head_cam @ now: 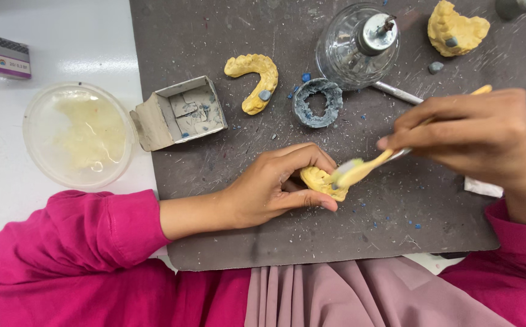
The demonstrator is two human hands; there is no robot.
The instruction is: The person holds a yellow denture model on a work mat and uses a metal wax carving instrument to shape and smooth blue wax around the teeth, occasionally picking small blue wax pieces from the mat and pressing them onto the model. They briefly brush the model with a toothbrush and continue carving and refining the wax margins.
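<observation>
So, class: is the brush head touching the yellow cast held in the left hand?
Touching. The head view shows the brush in the right hand with its bristles pressed on the yellow cast, which the left hand grips.

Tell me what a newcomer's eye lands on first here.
At the centre of the dark mat, the left hand grips a yellow dental cast while the right hand presses a yellow toothbrush against it. Behind them stands a glass spirit lamp, with a grey-blue wax ring beside it.
</observation>
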